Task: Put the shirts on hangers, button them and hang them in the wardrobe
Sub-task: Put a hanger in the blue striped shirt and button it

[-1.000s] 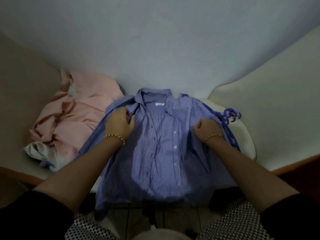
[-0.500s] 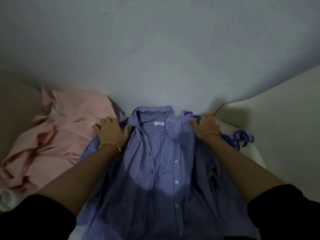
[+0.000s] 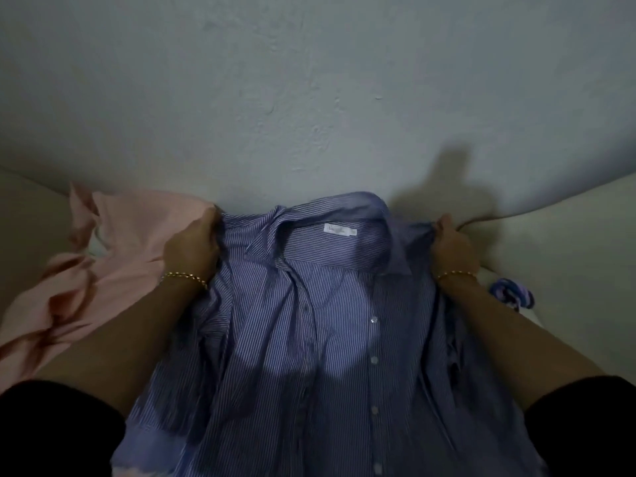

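Both bare forearms reach forward and spread apart, the black sleeves (image 3: 58, 428) ending near the elbows. The left hand (image 3: 192, 246) lies knuckles up, its fingers (image 3: 207, 220) curled and bunching one shoulder of the blue-and-white striped cotton shirt (image 3: 309, 321). The right hand (image 3: 452, 247) mirrors it, with the fingers closed on the opposite shoulder. Each wrist carries a thin gold chain bracelet (image 3: 186, 278).
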